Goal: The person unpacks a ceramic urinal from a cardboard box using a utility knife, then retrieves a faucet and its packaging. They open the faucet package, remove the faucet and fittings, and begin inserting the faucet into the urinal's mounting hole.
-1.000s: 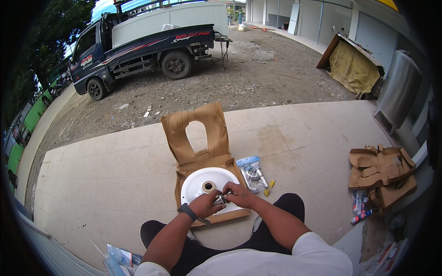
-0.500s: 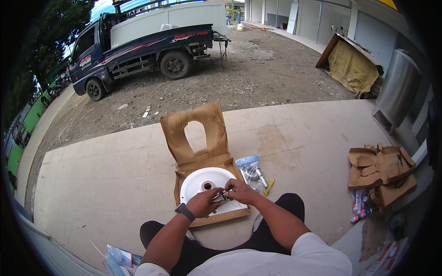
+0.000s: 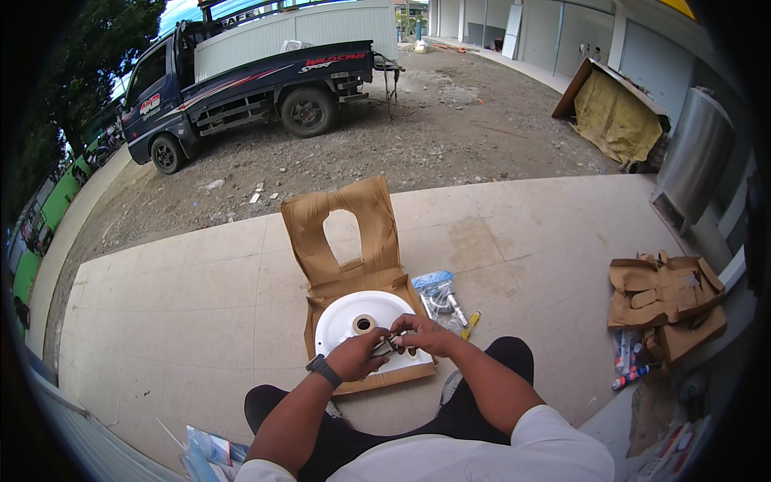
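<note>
A white sink basin (image 3: 337,328) lies underside up in an opened cardboard box (image 3: 337,273) between my legs, its round drain hole showing. Over its near part, my left hand (image 3: 356,356) and my right hand (image 3: 426,334) meet, fingers closed around a small metal fitting (image 3: 389,345). My fingers cover much of the fitting, so its exact kind is unclear. Right of the box is a clear plastic bag (image 3: 441,300) of shiny metal parts. A yellow cutter-like tool (image 3: 471,324) lies just in front of the bag.
Torn cardboard (image 3: 662,293) sits at the right, beside tubes and bottles (image 3: 630,376). Plastic packaging (image 3: 210,450) lies at the lower left. Beyond the tiled floor (image 3: 177,321), a dark truck (image 3: 265,88) stands on gravel. A steel tank (image 3: 697,157) is at the far right.
Both hands stay over the basin with the metal fitting, and the right fingers have shifted slightly on it. The view has moved a little.
</note>
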`<state>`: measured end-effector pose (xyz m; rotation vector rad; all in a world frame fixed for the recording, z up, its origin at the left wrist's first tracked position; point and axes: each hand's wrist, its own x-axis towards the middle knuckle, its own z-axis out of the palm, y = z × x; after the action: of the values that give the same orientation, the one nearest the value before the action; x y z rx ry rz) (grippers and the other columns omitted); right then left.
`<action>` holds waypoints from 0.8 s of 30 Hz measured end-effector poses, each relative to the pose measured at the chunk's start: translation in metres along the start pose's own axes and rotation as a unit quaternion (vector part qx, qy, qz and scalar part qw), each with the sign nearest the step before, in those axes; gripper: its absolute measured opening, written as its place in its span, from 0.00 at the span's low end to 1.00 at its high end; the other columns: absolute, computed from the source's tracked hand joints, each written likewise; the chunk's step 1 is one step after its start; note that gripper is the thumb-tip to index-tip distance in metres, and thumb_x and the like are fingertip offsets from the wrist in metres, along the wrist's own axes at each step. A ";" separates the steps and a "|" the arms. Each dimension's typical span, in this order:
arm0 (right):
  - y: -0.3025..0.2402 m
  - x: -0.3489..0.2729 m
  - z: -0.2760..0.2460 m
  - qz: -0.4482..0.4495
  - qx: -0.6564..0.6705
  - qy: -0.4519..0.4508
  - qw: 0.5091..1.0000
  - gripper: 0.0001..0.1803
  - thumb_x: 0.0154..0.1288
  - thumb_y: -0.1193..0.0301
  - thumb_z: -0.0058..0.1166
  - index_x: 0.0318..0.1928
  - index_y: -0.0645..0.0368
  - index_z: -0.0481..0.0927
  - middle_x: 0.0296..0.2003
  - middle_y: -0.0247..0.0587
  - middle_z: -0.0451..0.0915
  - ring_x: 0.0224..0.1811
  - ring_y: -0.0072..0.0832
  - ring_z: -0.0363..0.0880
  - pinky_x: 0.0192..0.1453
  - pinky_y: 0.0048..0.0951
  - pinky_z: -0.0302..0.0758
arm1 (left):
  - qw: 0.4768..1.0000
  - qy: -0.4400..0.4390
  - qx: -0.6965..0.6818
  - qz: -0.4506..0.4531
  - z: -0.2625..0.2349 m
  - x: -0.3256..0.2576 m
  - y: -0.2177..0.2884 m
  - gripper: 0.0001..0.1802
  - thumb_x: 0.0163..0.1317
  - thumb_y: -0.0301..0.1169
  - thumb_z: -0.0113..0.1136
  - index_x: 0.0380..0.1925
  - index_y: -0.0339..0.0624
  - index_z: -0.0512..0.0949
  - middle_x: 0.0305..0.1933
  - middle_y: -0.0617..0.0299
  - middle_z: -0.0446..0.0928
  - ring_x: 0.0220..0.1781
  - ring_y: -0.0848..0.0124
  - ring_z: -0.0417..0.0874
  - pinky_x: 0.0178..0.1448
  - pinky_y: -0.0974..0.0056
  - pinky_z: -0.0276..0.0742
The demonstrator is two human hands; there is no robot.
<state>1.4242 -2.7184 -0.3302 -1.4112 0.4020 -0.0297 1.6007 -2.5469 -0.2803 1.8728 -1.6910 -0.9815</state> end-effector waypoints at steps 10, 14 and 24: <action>0.004 -0.001 0.003 -0.011 -0.075 0.024 0.997 0.17 0.63 0.72 0.61 0.53 0.56 0.78 0.46 0.36 0.81 0.41 0.22 0.83 0.34 0.24 0.79 | 0.999 -0.012 0.040 0.027 0.004 0.003 -0.008 0.32 0.64 0.37 0.70 0.64 0.46 0.67 0.50 0.40 0.85 0.51 0.41 0.86 0.54 0.47 0.81; 0.006 0.001 -0.001 -0.008 -0.017 0.011 1.000 0.18 0.62 0.73 0.60 0.53 0.56 0.79 0.44 0.35 0.82 0.40 0.21 0.83 0.34 0.24 0.79 | 0.999 -0.003 0.041 0.034 0.006 0.005 -0.012 0.31 0.65 0.38 0.70 0.64 0.46 0.66 0.47 0.41 0.85 0.49 0.42 0.87 0.52 0.47 0.81; 0.011 0.001 0.001 -0.069 -0.143 0.030 0.987 0.14 0.65 0.74 0.55 0.51 0.57 0.82 0.43 0.33 0.83 0.40 0.20 0.83 0.37 0.26 0.78 | 0.998 -0.018 0.056 0.010 0.008 0.006 -0.014 0.31 0.67 0.41 0.68 0.64 0.45 0.66 0.42 0.45 0.86 0.43 0.45 0.88 0.48 0.50 0.81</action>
<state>1.4233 -2.7155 -0.3407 -1.7245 0.3683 -0.1322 1.6041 -2.5497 -0.2964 1.9149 -1.8161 -0.9361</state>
